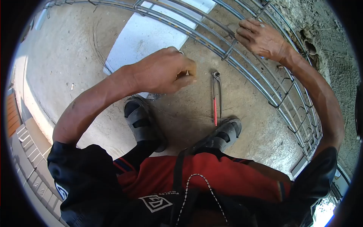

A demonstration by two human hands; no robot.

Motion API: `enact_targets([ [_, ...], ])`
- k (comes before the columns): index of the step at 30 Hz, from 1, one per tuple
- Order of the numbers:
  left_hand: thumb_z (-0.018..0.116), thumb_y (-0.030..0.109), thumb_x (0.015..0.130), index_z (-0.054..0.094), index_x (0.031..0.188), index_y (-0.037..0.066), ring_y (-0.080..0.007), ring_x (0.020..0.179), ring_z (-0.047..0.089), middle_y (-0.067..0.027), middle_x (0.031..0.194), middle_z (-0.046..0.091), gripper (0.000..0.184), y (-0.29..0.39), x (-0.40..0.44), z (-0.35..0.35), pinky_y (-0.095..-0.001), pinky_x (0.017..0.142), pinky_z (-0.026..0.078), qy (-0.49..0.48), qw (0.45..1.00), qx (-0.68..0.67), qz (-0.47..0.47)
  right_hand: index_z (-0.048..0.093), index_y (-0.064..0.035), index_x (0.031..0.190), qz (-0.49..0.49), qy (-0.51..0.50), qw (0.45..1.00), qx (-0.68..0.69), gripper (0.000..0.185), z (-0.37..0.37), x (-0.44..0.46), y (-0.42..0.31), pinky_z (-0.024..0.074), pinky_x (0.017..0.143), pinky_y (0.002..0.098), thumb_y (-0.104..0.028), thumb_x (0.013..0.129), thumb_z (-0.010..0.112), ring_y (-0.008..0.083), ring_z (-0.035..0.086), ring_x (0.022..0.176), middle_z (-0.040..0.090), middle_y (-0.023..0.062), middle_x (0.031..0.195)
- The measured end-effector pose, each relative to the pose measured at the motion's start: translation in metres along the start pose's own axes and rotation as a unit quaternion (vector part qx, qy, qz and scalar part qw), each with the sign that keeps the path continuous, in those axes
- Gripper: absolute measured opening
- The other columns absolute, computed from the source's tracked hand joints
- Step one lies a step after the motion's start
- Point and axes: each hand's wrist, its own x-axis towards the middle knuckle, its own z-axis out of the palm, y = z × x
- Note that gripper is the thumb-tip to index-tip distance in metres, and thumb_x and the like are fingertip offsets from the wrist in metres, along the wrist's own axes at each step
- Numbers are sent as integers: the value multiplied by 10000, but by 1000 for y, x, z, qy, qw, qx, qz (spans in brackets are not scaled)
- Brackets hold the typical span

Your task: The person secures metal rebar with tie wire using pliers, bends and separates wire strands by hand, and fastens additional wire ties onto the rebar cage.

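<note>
My left hand (168, 70) is in mid-air above the floor, its fingers curled and the thumb near the fingertips; whatever it may hold is too small to make out. My right hand (261, 39) rests at the steel rebar cage (227, 51), fingers bent over one of its bars near a crosswise tie. Long parallel bars with square stirrups form the cage, which curves from the top left to the lower right. Pincers (215, 94) with one red handle lie on the concrete between the cage and my feet.
A white sheet (141, 38) lies on the floor beneath the cage, with thin wires (99, 47) beside it. A rough concrete wall (338, 49) stands at the right. My sandalled feet are below the hands. Stacked blocks (38, 170) are at the lower left.
</note>
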Motion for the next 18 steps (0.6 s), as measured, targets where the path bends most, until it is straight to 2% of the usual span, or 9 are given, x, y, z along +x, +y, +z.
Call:
enact_targets([
  [1, 607, 212, 835, 614, 885, 9, -303, 715, 616, -148, 748, 623, 209, 1, -5, 13, -384, 748, 477, -75, 996, -34, -47, 662, -116, 959, -11, -34, 999, -11, 204, -5, 2, -1, 406, 971, 267, -209, 803, 569, 165, 449, 1119, 574, 0, 1057],
  [4, 563, 191, 841, 601, 1005, 22, -292, 917, 603, -160, 951, 617, 240, -10, -3, 74, -388, 838, 466, -48, 994, 82, -55, 640, -60, 955, -18, -131, 990, -51, 223, -20, 17, -8, 429, 940, 278, -195, 790, 573, 181, 488, 1016, 572, 45, 935],
  [6, 525, 179, 842, 570, 1102, 47, -287, 1072, 525, -147, 1089, 570, 296, -15, 11, 120, -410, 905, 436, 14, 979, 192, 67, 642, -69, 938, 3, -184, 980, -79, 201, -24, 19, -10, 447, 903, 280, -182, 785, 578, 177, 499, 978, 568, 47, 889],
  [7, 506, 173, 842, 554, 1150, 59, -285, 1150, 486, -140, 1157, 547, 332, -16, 19, 142, -421, 938, 420, 47, 961, 241, 124, 649, -36, 932, -4, -96, 995, -31, 242, -19, 16, -6, 500, 793, 318, -218, 776, 619, 194, 584, 842, 620, 79, 802],
  [9, 473, 171, 842, 533, 1193, 70, -282, 1229, 403, -119, 1216, 515, 370, -13, 43, 175, -460, 979, 371, 76, 949, 224, 207, 600, -3, 867, 25, 26, 981, 190, 137, 5, 11, 6, 466, 565, 349, -114, 791, 577, 233, 575, 624, 571, 118, 653],
  [11, 453, 170, 844, 517, 1219, 77, -276, 1259, 373, -104, 1245, 500, 391, -16, 56, 200, -486, 1009, 328, 70, 940, 232, 240, 565, 10, 827, 47, 37, 958, 281, 90, 14, 9, 5, 441, 451, 355, -79, 814, 561, 239, 562, 517, 535, 129, 578],
  [13, 445, 169, 851, 505, 1227, 79, -269, 1240, 397, -95, 1244, 504, 392, -14, 70, 213, -498, 1027, 293, 34, 932, 268, 240, 546, 4, 812, 69, -76, 964, 245, 122, 5, 16, 5, 426, 450, 334, -111, 844, 573, 212, 546, 519, 515, 112, 576],
  [15, 439, 165, 854, 512, 1212, 77, -257, 1240, 396, -89, 1240, 508, 376, -8, 76, 210, -498, 1022, 290, -16, 922, 315, 225, 680, -5, 776, 325, -145, 859, 368, 163, -25, 27, -2, 505, 797, 371, -157, 749, 627, 312, 640, 869, 648, 214, 879],
  [18, 432, 168, 857, 530, 1159, 71, -241, 1207, 423, -90, 1191, 531, 332, -20, 83, 219, -499, 992, 310, -35, 926, 293, 237, 658, 34, 833, 447, -93, 784, 421, 262, -8, 22, -8, 524, 704, 416, -204, 724, 637, 376, 631, 652, 625, 230, 698],
])
